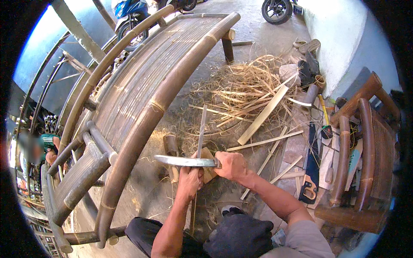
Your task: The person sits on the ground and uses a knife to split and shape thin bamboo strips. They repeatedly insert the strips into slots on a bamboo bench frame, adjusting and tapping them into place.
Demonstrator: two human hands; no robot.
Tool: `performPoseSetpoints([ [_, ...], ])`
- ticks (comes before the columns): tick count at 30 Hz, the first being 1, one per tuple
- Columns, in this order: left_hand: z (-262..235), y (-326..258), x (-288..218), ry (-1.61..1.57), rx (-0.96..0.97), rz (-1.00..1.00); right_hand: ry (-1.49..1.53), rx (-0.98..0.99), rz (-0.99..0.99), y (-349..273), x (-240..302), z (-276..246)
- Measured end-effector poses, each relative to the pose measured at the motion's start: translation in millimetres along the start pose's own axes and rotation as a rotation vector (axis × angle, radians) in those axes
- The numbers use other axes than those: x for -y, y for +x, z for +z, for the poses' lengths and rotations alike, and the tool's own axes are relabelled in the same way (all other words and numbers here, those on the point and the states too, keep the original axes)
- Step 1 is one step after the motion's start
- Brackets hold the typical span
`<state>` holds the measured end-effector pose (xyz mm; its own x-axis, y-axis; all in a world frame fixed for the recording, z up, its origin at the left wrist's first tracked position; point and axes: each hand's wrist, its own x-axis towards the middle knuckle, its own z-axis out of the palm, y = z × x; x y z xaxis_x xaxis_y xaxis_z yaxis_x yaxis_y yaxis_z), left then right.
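Note:
A machete (185, 161) with a broad, slightly curved blade points to the left, its handle in the closed fingers of my right hand (232, 165). Just below the blade, my left hand (189, 177) is wrapped round a long, thin bamboo strip (202, 129). The strip stands roughly upright in the picture, and its lower end runs down past my left wrist. The blade crosses it right above my left fingers; whether the edge bites into it I cannot tell. Behind the blade is a wooden block (209, 160), partly hidden by my hands.
A long bamboo bench (159, 96) fills the left side. Bamboo shavings (245, 81) and loose strips lie ahead. At the right are a handsaw (310, 172), a tape measure (327, 130) and a bamboo chair (365, 150). Another person (50, 142) sits far left; motorbikes (129, 17) stand behind.

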<state>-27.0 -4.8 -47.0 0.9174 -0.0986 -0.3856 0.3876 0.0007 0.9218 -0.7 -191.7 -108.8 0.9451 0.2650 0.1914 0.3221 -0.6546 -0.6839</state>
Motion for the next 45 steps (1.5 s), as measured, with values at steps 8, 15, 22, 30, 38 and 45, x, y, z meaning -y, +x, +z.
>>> performPoseSetpoints([
  [8,-2.2,-78.9,-20.4,0.098,-0.047,-0.19,-0.202,-0.145,0.424,46.5,-75.4,-73.0],
  [15,-5.6,-14.7,15.4,-0.311,-0.013,-0.222,-0.021,0.122,0.029,-20.6,-6.4,5.4],
  [22,-7.4,-95.8,3.0,0.157,0.14,-0.16,-0.314,-0.015,0.479,37.7,-122.3,-57.6],
  [30,8.4,-28.4,-4.1,0.082,-0.387,0.384,0.503,0.348,0.653,-60.6,-126.9,-11.6],
  [38,45.1,46.2,-26.4,-0.037,-0.174,0.642,0.548,0.194,0.865,-118.7,-157.0,11.7],
  [45,56.1,61.4,-67.0,0.265,-0.166,0.792,0.938,0.013,0.638,-68.1,-7.8,-83.0],
])
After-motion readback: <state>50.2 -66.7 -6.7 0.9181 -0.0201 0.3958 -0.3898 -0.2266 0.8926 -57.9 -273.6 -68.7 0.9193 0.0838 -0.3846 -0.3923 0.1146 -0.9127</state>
